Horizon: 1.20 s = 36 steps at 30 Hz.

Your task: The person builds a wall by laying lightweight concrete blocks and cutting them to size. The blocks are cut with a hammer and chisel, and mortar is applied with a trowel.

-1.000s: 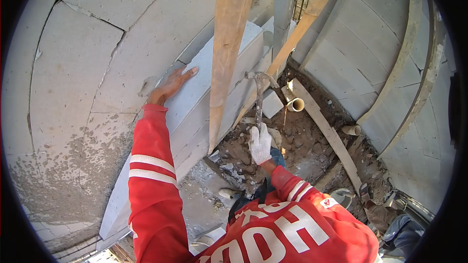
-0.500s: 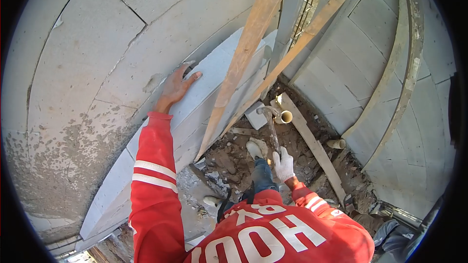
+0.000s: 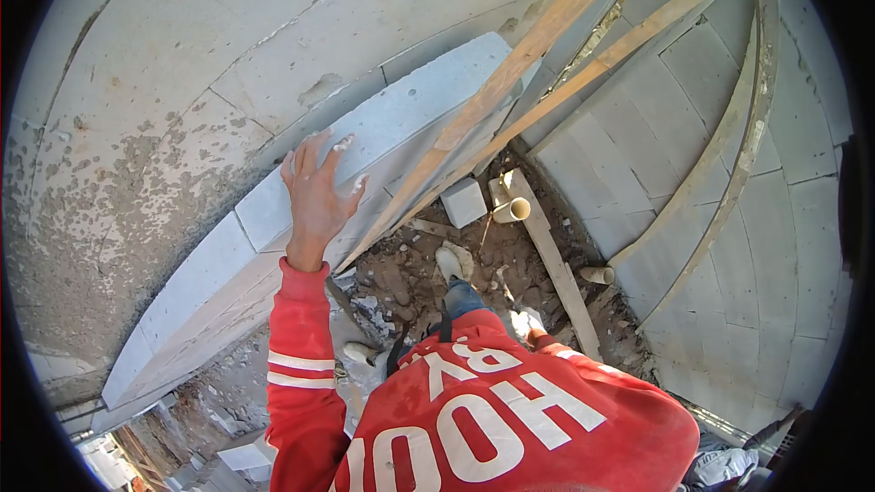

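Observation:
My bare left hand (image 3: 319,196) is open, fingers spread, over the top of a low wall of pale blocks (image 3: 401,123). White dust coats its fingertips. In a white work glove, my right hand (image 3: 526,322) is low beside my body, partly hidden by the red sleeve and smeared by glare. It is closed on a hammer (image 3: 503,281), of which only a small part shows ahead of the glove. A wooden plank (image 3: 510,55) slants across the end of the block wall, to the right of my left hand.
A second plank (image 3: 629,55) slants behind the first. On the dirt floor are a loose white block (image 3: 464,203), an upright pipe (image 3: 512,210), a board (image 3: 551,264) and another pipe stub (image 3: 597,275). Block walls (image 3: 711,146) rise on the right, with a curved strip (image 3: 752,137) before them.
My left hand has lifted from the top of the block wall and spread its fingers. My right hand has drawn back toward my body with the hammer. The view has shifted.

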Each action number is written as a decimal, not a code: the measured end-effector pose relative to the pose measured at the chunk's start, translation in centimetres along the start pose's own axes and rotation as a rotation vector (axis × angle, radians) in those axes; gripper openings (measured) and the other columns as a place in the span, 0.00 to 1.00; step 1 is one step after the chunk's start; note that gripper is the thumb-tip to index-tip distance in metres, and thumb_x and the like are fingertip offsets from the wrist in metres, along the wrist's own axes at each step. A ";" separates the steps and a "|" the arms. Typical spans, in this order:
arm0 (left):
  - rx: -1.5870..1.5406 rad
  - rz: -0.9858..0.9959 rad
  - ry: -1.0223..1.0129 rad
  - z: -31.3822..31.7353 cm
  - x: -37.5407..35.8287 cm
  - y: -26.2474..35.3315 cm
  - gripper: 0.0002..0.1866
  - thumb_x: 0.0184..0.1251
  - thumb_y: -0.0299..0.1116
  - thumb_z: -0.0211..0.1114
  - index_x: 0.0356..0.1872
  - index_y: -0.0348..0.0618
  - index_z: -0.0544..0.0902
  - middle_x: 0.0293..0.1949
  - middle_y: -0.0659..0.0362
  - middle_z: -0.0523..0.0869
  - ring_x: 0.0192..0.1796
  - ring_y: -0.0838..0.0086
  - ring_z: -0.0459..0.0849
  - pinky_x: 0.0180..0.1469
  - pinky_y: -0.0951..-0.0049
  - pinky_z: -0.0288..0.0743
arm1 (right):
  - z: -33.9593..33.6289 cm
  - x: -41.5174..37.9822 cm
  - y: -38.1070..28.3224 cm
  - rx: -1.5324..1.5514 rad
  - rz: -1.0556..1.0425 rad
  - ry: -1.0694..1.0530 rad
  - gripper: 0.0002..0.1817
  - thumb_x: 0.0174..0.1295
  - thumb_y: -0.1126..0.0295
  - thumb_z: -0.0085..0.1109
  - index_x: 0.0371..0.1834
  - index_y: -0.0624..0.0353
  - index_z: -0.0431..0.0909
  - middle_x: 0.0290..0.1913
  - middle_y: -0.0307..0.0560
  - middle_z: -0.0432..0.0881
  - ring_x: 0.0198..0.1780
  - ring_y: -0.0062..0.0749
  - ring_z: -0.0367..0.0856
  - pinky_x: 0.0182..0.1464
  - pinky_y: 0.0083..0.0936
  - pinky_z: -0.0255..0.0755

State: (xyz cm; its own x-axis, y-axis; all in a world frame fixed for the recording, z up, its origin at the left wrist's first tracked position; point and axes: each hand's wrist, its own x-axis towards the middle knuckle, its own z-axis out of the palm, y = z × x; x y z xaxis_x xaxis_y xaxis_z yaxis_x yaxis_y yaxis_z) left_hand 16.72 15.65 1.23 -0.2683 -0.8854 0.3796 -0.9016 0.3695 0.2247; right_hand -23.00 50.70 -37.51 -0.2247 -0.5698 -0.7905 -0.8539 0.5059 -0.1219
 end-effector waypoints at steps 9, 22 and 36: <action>-0.378 -0.084 0.271 -14.2 -7.9 0.2 0.26 0.52 0.27 0.80 0.56 0.37 0.85 0.42 0.49 0.91 0.43 0.61 0.89 0.50 0.64 0.81 | 2.2 10.0 3.5 -0.662 -0.615 -0.324 0.22 0.75 0.55 0.47 0.58 0.52 0.87 0.51 0.49 0.91 0.48 0.49 0.91 0.49 0.40 0.82; -0.681 0.752 0.792 -33.5 -11.7 10.0 0.29 0.61 0.38 0.80 0.59 0.33 0.81 0.40 0.54 0.87 0.41 0.68 0.84 0.46 0.67 0.78 | -14.4 1.0 -17.2 -0.014 -0.018 -0.291 0.28 0.69 0.50 0.58 0.47 0.69 0.88 0.43 0.61 0.91 0.48 0.55 0.92 0.46 0.46 0.82; -0.458 0.636 0.856 -36.8 -15.4 13.0 0.26 0.66 0.38 0.75 0.59 0.35 0.80 0.41 0.56 0.86 0.40 0.72 0.83 0.45 0.71 0.76 | -5.7 12.6 -9.0 -0.697 -1.070 -0.264 0.22 0.69 0.52 0.58 0.45 0.62 0.89 0.46 0.62 0.91 0.47 0.56 0.91 0.43 0.47 0.78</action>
State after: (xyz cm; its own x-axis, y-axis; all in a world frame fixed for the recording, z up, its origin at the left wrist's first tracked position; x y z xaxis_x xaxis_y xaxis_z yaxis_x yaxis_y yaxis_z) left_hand 21.57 44.47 31.30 -0.1539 -0.0881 0.9842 -0.4325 0.9015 0.0131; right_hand -20.84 35.29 -42.99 0.7445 -0.2946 -0.5991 -0.6313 -0.6026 -0.4881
